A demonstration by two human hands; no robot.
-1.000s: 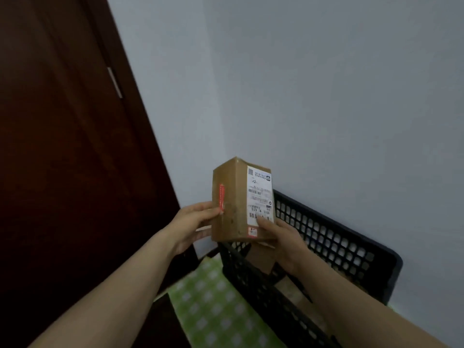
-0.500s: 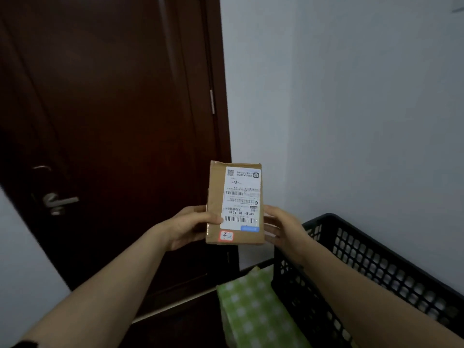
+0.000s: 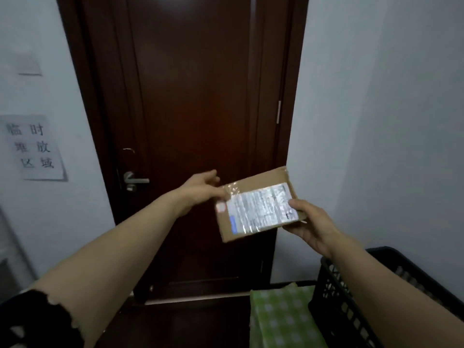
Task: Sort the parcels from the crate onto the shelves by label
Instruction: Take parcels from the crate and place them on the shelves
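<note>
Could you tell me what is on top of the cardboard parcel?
A white shipping label, clear tape and a small red sticker. The right hand gripping the parcel covers the label's right edge.

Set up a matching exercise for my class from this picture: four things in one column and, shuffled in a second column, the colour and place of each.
Things
1. parcel
2. crate
3. paper sign
4. checked cloth

Descriptions
A. black, at lower right
B. green, just left of the crate
C. brown cardboard, gripped by the right hand
D. white, left of the door

Pairs: 1-C, 2-A, 3-D, 4-B
</note>
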